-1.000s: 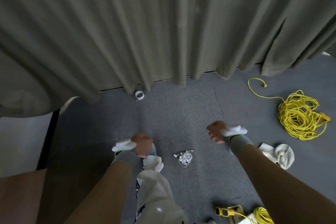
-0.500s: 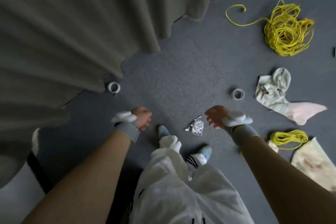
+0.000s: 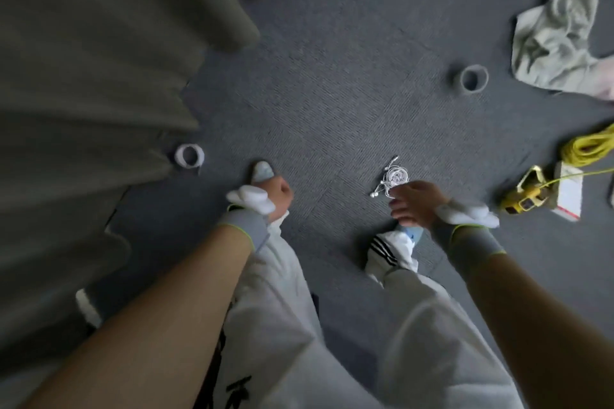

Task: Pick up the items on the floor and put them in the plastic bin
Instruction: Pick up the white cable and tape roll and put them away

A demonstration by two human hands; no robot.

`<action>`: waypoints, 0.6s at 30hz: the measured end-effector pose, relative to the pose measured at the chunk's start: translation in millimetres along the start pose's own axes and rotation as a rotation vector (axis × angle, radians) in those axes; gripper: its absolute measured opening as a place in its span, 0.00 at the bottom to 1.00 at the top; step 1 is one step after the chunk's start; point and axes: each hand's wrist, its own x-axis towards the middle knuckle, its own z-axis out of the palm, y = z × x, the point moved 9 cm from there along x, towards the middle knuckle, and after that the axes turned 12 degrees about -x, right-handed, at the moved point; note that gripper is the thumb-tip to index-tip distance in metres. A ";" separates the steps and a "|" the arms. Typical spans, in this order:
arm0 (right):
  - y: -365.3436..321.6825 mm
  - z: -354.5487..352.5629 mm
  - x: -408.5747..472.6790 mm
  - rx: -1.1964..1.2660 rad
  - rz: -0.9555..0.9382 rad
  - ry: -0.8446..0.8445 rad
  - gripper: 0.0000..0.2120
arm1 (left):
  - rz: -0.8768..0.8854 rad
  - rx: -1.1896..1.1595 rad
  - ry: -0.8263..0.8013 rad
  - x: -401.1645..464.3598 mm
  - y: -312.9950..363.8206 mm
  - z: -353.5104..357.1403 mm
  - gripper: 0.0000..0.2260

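Observation:
A tangled bundle of white earphones [image 3: 394, 176] lies on the grey carpet in front of my feet. My right hand [image 3: 415, 206] reaches down to it, thumb and fingertips pinched on its near edge. My left hand [image 3: 279, 196] hangs curled in a fist over my left foot with nothing visible in it. Other items on the floor are a white tape roll [image 3: 189, 155] by the curtain, a grey tape roll [image 3: 471, 79], a crumpled pale cloth [image 3: 555, 43], a yellow cable coil [image 3: 588, 146] and a yellow tape measure [image 3: 525, 197]. No plastic bin is in view.
A dark green curtain [image 3: 99, 60] fills the left side and hangs down to the floor. A white flat box [image 3: 569, 196] lies beside the tape measure at the right edge. My white trousers and feet take up the lower middle.
My view has swung down and to the right, so the curtain has slid left. My right hand has dropped from beside the earphones onto them. My left hand stays fisted.

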 end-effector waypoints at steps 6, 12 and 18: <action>16.1 102.1 87.1 0.100 0.157 -0.031 0.10 | -0.021 0.077 -0.080 113.0 -78.6 -9.5 0.14; -2.4 195.3 206.5 0.050 0.133 0.006 0.12 | -0.125 0.149 0.004 251.9 -179.7 -40.6 0.13; -20.1 261.1 314.5 0.020 0.065 0.019 0.06 | -0.172 0.234 0.206 374.5 -266.5 -52.5 0.20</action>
